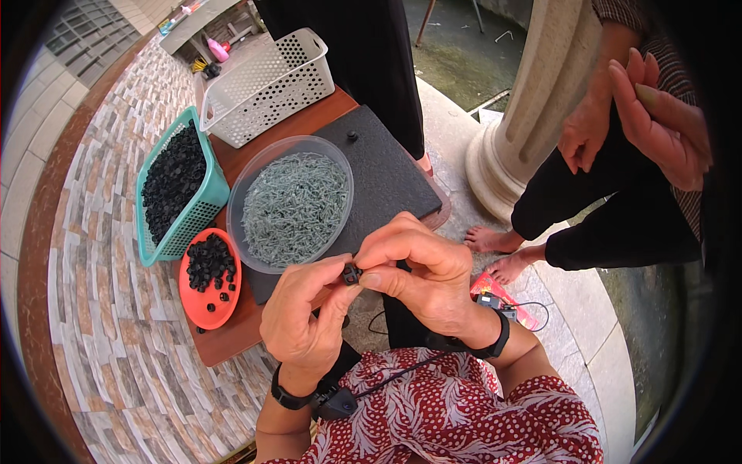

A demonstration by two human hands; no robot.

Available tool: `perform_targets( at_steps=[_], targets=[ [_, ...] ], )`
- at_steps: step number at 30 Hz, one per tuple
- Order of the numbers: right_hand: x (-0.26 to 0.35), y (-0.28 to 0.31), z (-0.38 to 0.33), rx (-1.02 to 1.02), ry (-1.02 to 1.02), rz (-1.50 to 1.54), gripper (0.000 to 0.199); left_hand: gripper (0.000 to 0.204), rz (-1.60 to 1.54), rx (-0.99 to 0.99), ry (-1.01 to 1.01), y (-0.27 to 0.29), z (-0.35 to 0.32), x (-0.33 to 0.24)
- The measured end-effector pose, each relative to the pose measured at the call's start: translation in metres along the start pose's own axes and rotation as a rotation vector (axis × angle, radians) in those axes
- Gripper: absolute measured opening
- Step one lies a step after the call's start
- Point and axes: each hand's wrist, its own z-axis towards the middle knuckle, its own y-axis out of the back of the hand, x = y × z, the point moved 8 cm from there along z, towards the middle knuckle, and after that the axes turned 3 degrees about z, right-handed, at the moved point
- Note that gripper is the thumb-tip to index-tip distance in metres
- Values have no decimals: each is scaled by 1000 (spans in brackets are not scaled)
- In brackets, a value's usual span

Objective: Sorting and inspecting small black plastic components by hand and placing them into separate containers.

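A small black plastic part is pinched between the fingertips of both hands, above the near edge of the dark slab. My left hand grips it from the left with thumb and forefinger; my right hand closes on it from the right. Just beyond the hands, a clear round tub holds a heap of silvery screws. To the left, an orange-red oval dish carries small black parts. The fingers cover much of the held part.
A teal basket full of black pieces and a white perforated basket stand on the brown table. On the dark slab lies one black piece. People stand ahead and sit at right, near a stone column.
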Motion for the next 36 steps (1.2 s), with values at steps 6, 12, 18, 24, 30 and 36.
perform_targets(
  at_steps=[6,12,18,24,30,36],
  targets=[
    [-8,0,-4,-1,-75,54,16,26,18,16,-7,-1,0,0],
    [-14,3,-4,-13,-69,57,16,25,21,22,-5,-4,0,2],
    [-16,5,-5,-37,-58,53,17,26,31,27,-32,-6,-1,5],
    [-21,7,-9,-29,-148,130,18,27,-7,27,-22,-10,-2,6],
    [-18,9,-7,-25,-131,87,18,26,-151,32,96,-13,-4,17],
    [-9,10,-3,-4,44,-135,20,25,-558,-46,547,-19,-17,43]
  ],
)
